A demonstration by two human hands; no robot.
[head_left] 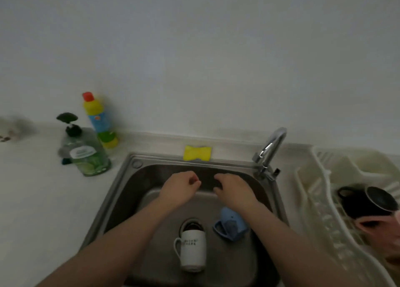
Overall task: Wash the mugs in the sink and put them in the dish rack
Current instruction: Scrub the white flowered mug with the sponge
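- A plain pale wall is filling the upper half of the view, and below it a light, matte counter [32, 200] is running around a stainless-steel sink [129, 178] with a dull, brushed basin.
- Both hands are hovering over the far part of the basin, side by side and close, not touching each other.
- The left hand [179, 189] is hanging with fingers loosely curled inward, gripping nothing.
- The right hand [232, 192] is doing the same: fingers bent down, relaxed, nothing in them.
- Nearer the person than the left hand, a white mug [192, 250] is lying on its side on the sink floor by the drain, smooth and cylindrical, with small dark print and its handle to the left.
- Just below the right wrist, a blue mug [230, 224] is lying tipped over, glossy, its handle to the left.
- Right of the right hand, a curved chrome faucet [270, 150] is rising from the sink's corner.
- Further right, a ribbed cream plastic dish rack [320, 211] is holding a black mug [368, 202] tilted on its side, and a pink mug [381, 234] just beside it, partly cut off.
- Beyond the hands, a yellow bow-shaped sponge [197, 153] is sitting on the sink's back rim.
- Far left of the left hand, a clear green pump bottle [86, 154] and a tall yellow bottle [99, 120] with a red cap are standing.
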